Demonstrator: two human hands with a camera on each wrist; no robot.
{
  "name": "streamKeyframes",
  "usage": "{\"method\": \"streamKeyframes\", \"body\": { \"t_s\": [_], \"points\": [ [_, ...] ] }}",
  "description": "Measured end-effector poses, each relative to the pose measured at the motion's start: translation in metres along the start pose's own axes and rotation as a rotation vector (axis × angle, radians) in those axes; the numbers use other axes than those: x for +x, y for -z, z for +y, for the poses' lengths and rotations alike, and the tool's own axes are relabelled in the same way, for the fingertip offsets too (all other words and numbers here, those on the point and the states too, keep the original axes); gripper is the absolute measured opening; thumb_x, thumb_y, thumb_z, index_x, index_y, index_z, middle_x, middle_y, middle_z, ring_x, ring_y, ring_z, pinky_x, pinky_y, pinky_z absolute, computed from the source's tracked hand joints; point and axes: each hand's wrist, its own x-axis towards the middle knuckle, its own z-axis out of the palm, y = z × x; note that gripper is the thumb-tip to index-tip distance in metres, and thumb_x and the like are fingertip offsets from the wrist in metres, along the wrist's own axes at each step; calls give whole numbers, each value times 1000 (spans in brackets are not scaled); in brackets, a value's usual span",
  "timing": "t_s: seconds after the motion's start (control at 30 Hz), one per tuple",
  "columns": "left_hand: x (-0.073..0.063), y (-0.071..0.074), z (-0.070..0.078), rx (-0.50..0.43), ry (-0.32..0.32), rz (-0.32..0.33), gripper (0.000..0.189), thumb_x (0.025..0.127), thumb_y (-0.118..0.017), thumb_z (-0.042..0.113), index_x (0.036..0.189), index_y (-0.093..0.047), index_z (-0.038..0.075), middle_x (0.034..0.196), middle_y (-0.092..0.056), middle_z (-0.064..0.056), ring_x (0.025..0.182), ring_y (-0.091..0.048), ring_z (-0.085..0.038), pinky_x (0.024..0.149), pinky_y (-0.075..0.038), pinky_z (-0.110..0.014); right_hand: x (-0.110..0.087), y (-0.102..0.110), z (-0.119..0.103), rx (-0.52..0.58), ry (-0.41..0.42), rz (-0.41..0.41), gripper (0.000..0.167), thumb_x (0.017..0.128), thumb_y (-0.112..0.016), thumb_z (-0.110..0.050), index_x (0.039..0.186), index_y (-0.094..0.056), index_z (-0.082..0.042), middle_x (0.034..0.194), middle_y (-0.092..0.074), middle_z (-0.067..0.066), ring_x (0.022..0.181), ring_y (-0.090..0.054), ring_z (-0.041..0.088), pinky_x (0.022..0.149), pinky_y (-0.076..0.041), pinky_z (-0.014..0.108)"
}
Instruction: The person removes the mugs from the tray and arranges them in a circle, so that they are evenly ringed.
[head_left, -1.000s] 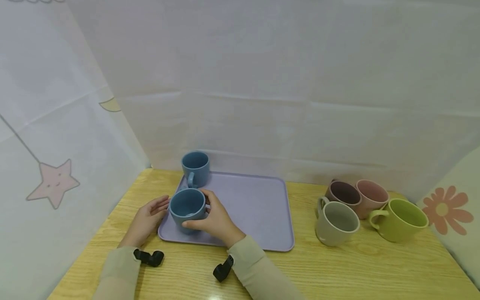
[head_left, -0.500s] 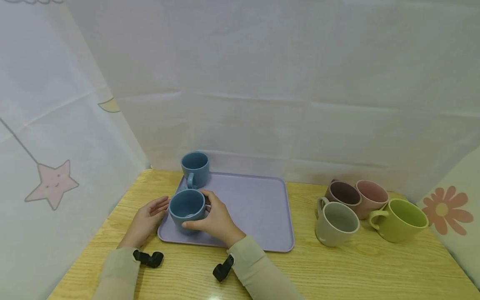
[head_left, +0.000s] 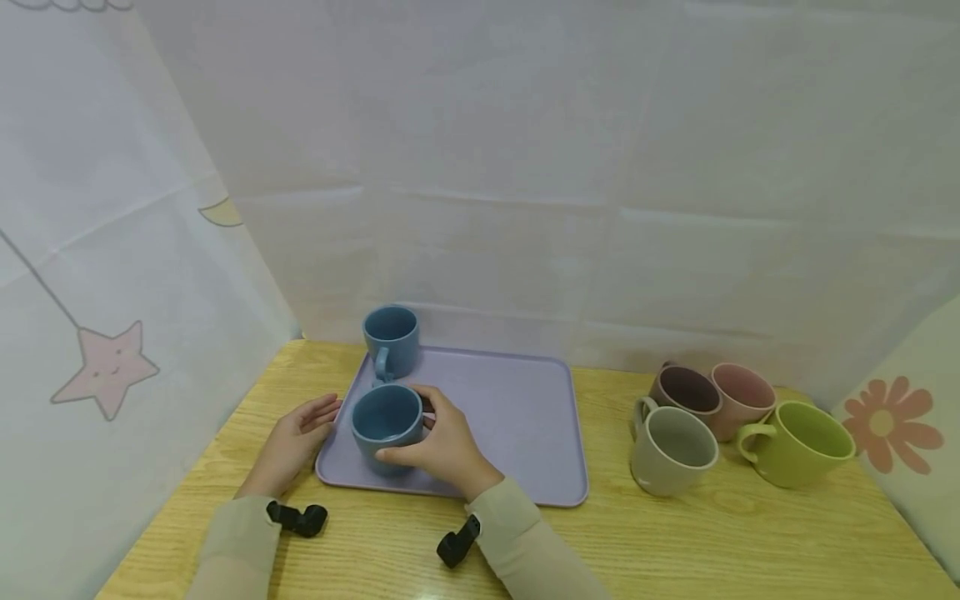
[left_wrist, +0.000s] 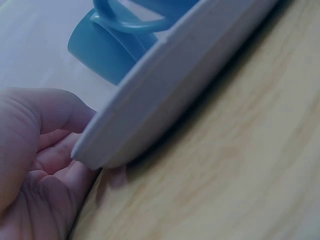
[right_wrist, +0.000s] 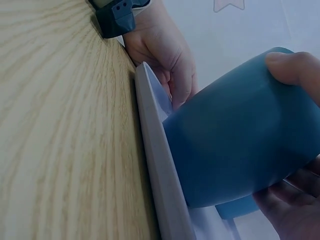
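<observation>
Two blue mugs stand on the left part of a lilac tray [head_left: 510,417]. My right hand [head_left: 450,446] grips the nearer blue mug [head_left: 382,454], its thumb on the near side and the fingers round the right side. In the right wrist view that mug [right_wrist: 240,135] stands just inside the tray's rim [right_wrist: 162,165]. Behind it, at the far left corner, the other blue mug [head_left: 393,346] has its handle toward me. My left hand [head_left: 292,442] lies at the tray's left edge with loosely extended fingers; the left wrist view has its fingers [left_wrist: 65,107] right at the rim.
To the right on the wooden table [head_left: 675,550] stand a grey mug [head_left: 667,458], a dark purple mug [head_left: 686,387], a pink mug [head_left: 742,400] and a green mug [head_left: 802,450], close together. A white sheet [head_left: 480,183] hangs along the table's back edge.
My right hand and the nearer blue mug have shifted a little to the right on the tray, away from its left edge. The left hand has stayed in place.
</observation>
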Motion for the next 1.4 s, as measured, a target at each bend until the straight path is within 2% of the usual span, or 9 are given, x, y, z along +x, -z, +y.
{"method": "streamKeyframes", "body": {
  "t_s": [0.27, 0.47, 0.6, 0.87, 1.03, 1.17, 1.27, 1.4],
  "points": [
    [1, 1, -3, -11, -22, -5, 53, 106, -51, 7, 155, -34, -3, 153, -44, -25, 140, -43, -38, 94, -41, -4, -15, 17, -2, -8, -28, -11, 89, 69, -96, -28, 145, -49, -20, 133, -58, -3, 123, -56, 20, 107, -48, 34],
    [2, 1, -4, -13, -17, -8, 53, 106, -51, 6, 155, -33, -4, 152, -45, -25, 140, -42, -38, 94, -41, -4, -27, 35, -3, -23, -4, 8, 86, 70, -95, -26, 144, -50, -17, 132, -58, 0, 123, -56, 23, 107, -48, 41],
    [4, -1, -4, -7, -13, -4, 53, 106, -51, 6, 155, -34, -4, 151, -46, -25, 140, -42, -38, 93, -41, -4, -37, 50, -7, -7, 11, 26, 85, 70, -95, -23, 143, -51, -15, 133, -59, 4, 121, -57, 27, 104, -50, 44],
    [3, -1, -4, -4, -10, -2, 54, 106, -51, 6, 156, -33, -3, 152, -45, -25, 141, -42, -37, 94, -41, -4, -61, 86, -18, -25, 34, 81, 85, 70, -95, -17, 143, -52, -14, 133, -59, 6, 120, -57, 27, 98, -54, 42],
    [3, 0, -4, -14, -11, -2, 53, 106, -51, 6, 155, -34, -4, 151, -46, -26, 141, -42, -38, 94, -41, -5, -79, 108, -24, -46, 75, 144, 86, 69, -95, -11, 143, -51, -11, 135, -59, 9, 123, -57, 29, 99, -54, 43],
    [3, 0, -3, -28, -12, -4, 53, 106, -52, 5, 155, -34, -4, 151, -45, -26, 141, -41, -39, 94, -42, -5, -95, 126, -28, -115, 125, 239, 85, 68, -95, -7, 142, -52, -6, 132, -61, 12, 119, -59, 30, 97, -56, 42],
    [2, 0, -2, -33, -9, -6, 53, 106, -51, 5, 155, -34, -3, 152, -45, -26, 141, -41, -38, 94, -41, -4, -108, 141, -32, -166, 174, 324, 85, 66, -94, -1, 140, -54, -3, 128, -63, 14, 114, -61, 23, 92, -57, 33],
    [1, 0, 0, -46, -9, -9, 54, 106, -51, 5, 156, -33, -4, 152, -44, -27, 142, -41, -38, 93, -41, -4, -123, 164, -41, -145, 259, 411, 87, 60, -89, 15, 138, -53, 4, 124, -63, 16, 109, -62, 14, 87, -56, 20]
  ]
}}
